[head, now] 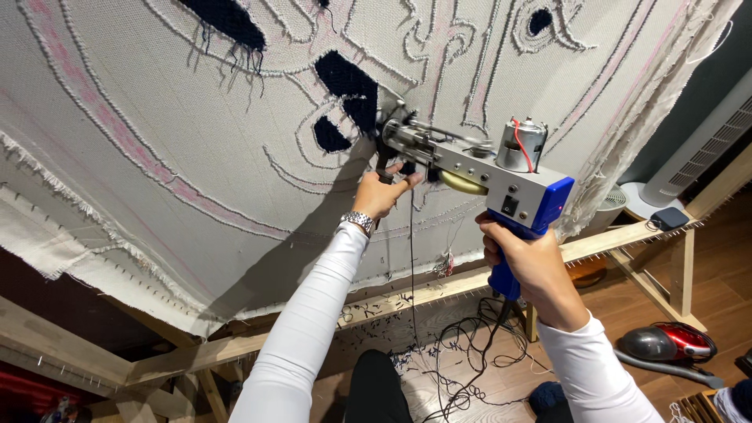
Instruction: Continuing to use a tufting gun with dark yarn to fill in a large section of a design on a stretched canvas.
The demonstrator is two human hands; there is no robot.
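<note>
A grey metal tufting gun (478,168) with a blue handle presses its needle end against a stretched beige cloth (157,117). My right hand (529,262) is closed around the blue handle. My left hand (380,194), with a metal watch at the wrist, grips the black front handle under the needle. Dark blue tufted patches (348,82) and white yarn outlines with pink drawn lines cover the cloth near the needle. A thin dark yarn (412,266) hangs down from the gun.
The cloth is tacked to a wooden frame (439,291). Loose dark yarn and cable (470,368) lie on the wooden floor below. A red vacuum cleaner (670,343) sits at lower right, a white tower fan (705,149) stands behind the frame.
</note>
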